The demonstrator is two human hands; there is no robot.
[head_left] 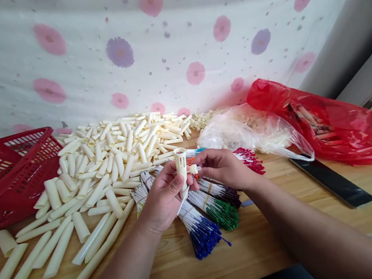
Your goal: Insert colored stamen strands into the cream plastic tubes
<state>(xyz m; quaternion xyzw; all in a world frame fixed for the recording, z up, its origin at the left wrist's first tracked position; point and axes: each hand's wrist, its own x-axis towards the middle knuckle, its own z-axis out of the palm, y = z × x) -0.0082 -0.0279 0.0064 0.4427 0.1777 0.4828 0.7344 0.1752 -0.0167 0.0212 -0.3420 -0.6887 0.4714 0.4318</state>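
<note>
My left hand (166, 197) is closed around a short cream plastic tube (180, 161), held upright with slots near its top and some colour showing in its mouth. My right hand (222, 166) pinches a small white plastic piece (193, 169) against the tube's right side. A bit of orange shows just below that piece. A thin white strand hangs under the left fingers. Beneath and around both hands lie bundles of white thin sticks with coloured tips: a blue bundle (200, 230), a green bundle (222, 210), a dark purple bundle (224, 189) and a red bundle (249, 160).
A big heap of cream plastic tubes (115, 154) spreads over the wooden table (252, 245) to the left. A red basket (11, 178) stands at far left. On the right are a clear bag (239, 127), a red bag (339, 122) and a black flat strip (333, 181).
</note>
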